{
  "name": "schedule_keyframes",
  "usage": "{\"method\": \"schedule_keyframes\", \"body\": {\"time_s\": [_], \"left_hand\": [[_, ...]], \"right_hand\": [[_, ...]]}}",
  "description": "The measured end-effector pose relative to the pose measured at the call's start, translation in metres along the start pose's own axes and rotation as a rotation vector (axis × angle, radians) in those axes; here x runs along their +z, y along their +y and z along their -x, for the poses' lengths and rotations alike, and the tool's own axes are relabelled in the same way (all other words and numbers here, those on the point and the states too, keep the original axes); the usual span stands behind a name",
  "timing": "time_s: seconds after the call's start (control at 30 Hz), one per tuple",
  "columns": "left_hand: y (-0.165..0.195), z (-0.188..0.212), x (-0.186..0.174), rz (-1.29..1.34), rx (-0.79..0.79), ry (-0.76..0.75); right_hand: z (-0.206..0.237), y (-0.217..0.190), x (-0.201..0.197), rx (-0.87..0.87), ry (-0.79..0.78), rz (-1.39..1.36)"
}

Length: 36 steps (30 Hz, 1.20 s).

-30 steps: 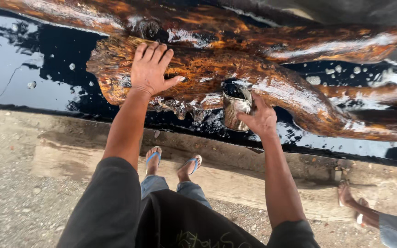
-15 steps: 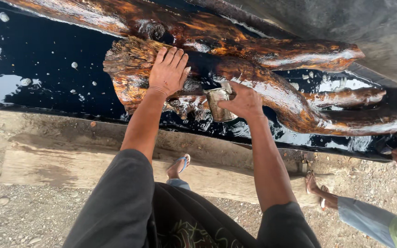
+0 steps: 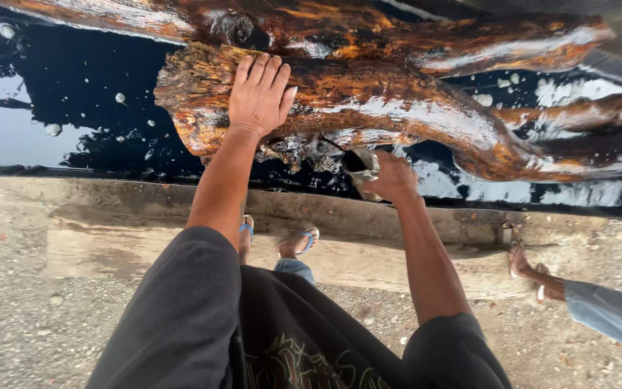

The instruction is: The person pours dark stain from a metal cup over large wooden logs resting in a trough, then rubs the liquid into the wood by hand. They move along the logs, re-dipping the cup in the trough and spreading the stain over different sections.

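Note:
A large glossy slab of gnarled brown wood (image 3: pixel 412 115) lies set in shiny black resin (image 3: pixel 66 94). My left hand (image 3: pixel 259 94) rests flat, fingers spread, on top of the near wood stump. My right hand (image 3: pixel 390 176) grips a paintbrush (image 3: pixel 360 167) with a metal ferrule, its bristles pressed against the ragged lower edge of the wood. Both my arms reach forward from dark sleeves.
A rough wooden beam (image 3: pixel 145 245) runs along the ground below the slab's edge. My feet in sandals (image 3: pixel 304 241) stand on gravel (image 3: pixel 8 317). At the right, another person's sandalled foot (image 3: pixel 530 270) and blue trouser leg (image 3: pixel 610 313) show.
The view has shifted sideways between frames. My right hand has kept the brush at the wood's lower edge and dropped slightly. My left hand stays flat on the stump.

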<state>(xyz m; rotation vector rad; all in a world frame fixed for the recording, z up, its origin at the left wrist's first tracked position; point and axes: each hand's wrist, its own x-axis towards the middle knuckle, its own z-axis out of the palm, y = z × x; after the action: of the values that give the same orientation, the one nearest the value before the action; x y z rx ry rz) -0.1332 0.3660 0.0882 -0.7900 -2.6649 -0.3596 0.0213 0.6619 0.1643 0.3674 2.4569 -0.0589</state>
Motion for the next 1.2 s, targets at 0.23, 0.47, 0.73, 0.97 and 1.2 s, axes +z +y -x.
{"method": "schedule_keyframes", "body": {"time_s": [0.23, 0.47, 0.73, 0.97, 1.2], "left_hand": [[-0.011, 0.007, -0.015, -0.028, 0.022, 0.043], [-0.020, 0.015, -0.033, -0.037, 0.057, 0.034], [-0.023, 0.016, -0.039, -0.128, 0.078, 0.010], [-0.024, 0.018, -0.030, -0.100, 0.072, 0.029], [-0.016, 0.011, -0.016, -0.085, 0.044, 0.024]], "right_hand": [[-0.023, 0.081, 0.059, 0.061, 0.003, 0.100], [-0.056, 0.100, 0.093, 0.071, 0.067, 0.249], [-0.077, 0.074, 0.114, -0.064, 0.170, 0.303], [-0.058, 0.062, 0.113, -0.238, 0.247, -0.084], [-0.011, 0.058, 0.077, -0.199, 0.305, -0.328]]}}
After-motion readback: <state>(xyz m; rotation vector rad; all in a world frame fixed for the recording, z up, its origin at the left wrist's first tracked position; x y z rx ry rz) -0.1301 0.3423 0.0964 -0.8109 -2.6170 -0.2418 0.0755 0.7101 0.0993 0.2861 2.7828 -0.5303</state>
